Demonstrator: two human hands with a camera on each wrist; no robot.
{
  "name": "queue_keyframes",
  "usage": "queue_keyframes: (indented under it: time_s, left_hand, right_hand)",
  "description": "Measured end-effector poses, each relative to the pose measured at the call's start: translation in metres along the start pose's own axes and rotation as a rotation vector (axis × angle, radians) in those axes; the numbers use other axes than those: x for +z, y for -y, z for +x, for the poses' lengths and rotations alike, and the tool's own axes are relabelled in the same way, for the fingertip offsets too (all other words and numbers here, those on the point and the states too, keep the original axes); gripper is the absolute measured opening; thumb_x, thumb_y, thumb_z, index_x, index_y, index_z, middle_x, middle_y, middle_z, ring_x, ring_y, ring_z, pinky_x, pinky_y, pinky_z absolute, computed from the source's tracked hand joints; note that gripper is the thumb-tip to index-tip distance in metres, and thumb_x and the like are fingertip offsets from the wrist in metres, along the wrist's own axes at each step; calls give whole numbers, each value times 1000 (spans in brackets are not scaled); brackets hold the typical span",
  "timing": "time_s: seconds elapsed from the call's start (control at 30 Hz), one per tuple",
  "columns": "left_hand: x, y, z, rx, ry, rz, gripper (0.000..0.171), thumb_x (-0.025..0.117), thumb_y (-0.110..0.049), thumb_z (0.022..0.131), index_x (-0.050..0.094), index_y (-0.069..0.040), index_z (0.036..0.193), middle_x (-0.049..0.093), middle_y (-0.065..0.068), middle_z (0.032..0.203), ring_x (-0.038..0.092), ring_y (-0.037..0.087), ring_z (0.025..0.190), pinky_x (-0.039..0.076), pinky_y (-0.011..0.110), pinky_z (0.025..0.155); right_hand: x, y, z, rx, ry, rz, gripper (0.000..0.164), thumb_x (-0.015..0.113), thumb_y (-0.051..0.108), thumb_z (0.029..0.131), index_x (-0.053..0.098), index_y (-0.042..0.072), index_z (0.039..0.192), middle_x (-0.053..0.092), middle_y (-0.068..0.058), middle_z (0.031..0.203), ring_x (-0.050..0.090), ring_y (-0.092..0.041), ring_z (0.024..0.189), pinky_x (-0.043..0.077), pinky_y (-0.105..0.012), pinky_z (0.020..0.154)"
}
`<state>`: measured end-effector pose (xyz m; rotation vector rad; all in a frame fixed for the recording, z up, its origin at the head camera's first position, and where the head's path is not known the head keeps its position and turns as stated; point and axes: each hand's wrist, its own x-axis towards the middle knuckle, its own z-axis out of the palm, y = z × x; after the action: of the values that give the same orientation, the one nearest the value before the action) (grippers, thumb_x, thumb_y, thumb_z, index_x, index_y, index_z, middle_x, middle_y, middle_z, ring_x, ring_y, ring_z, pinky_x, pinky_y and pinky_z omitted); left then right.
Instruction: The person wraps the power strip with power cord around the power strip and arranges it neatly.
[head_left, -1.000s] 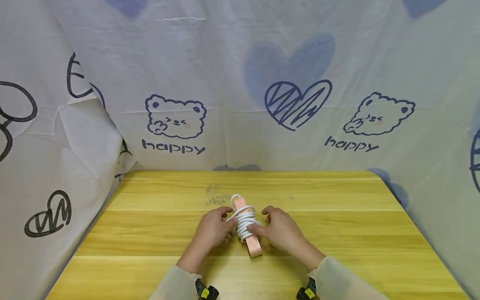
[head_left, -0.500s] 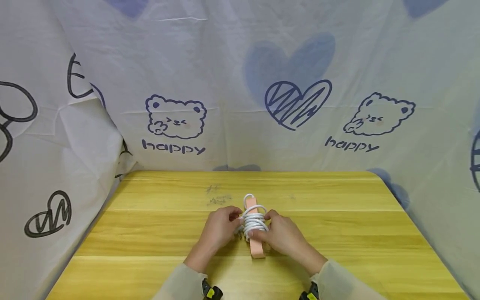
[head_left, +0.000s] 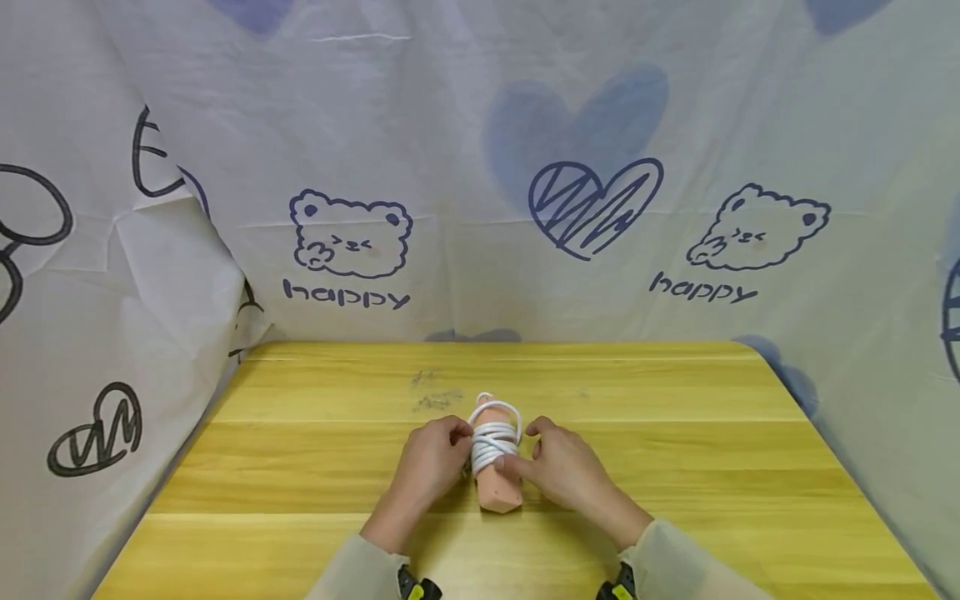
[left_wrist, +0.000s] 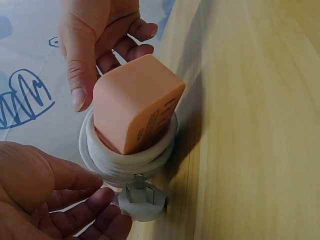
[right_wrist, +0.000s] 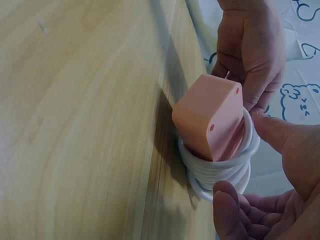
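Observation:
A pink power strip [head_left: 498, 490] stands lengthwise on the table, its white cord [head_left: 491, 446] wound several times round its middle. In the left wrist view its printed side shows, and a white three-pin plug [left_wrist: 142, 202] hangs below the coils. My left hand [head_left: 435, 454] is at the left of the coils, thumb and forefinger pinching the cord close to the plug. At the other side, my right hand [head_left: 566, 467] rests its thumb on the coils near the strip, the other fingers spread apart from it. Two small holes show on the strip's face in the right wrist view.
The yellow wood-grain table [head_left: 675, 417] extends on both sides, with faint grey marks near its back. A white cloth [head_left: 465, 167] printed with bears and hearts hangs behind and along the sides.
The power strip has shifted about and rolled over, so a wider face with holes now points up. The right fingers came to the coils, then spread away again; the left hand stays at the cord.

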<state>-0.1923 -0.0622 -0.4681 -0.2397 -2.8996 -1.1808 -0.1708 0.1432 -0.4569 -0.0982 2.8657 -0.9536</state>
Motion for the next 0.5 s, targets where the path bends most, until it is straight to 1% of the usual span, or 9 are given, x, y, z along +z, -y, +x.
queue_keyframes:
  time_s: [0.13,0.27,0.4,0.5]
  left_hand:
    - [-1,-1,-1,-11,-7,-3,15,63,-11,100,76,-8,106,72,2,90,58,14,71,50,33,64]
    - [-3,-3,-2,-28,-18,-1,18,61,-11,100,76,-7,108,73,4,92,58,15,71,50,33,64]
    - [-5,-5,-3,-38,-18,25,18,61,-17,102,77,-9,105,72,3,89,59,16,71,50,34,64]
    - [-6,-7,-3,-30,1,32,20,61,-20,103,78,-10,104,72,1,86,59,16,70,50,34,64]
  right_hand:
    - [0,-1,0,-4,-7,12,67,81,55,88,65,2,126,63,3,79,57,-13,62,47,-32,59]
    - [-2,-2,0,-3,-4,21,67,80,56,89,65,3,126,64,3,81,57,-13,62,48,-33,60]
    - [-3,-2,-1,-6,15,53,66,79,56,90,65,3,126,64,2,81,57,-13,63,47,-32,59]
    - [0,0,-3,-22,29,82,64,81,54,90,65,3,125,64,2,81,57,-13,63,47,-31,57]
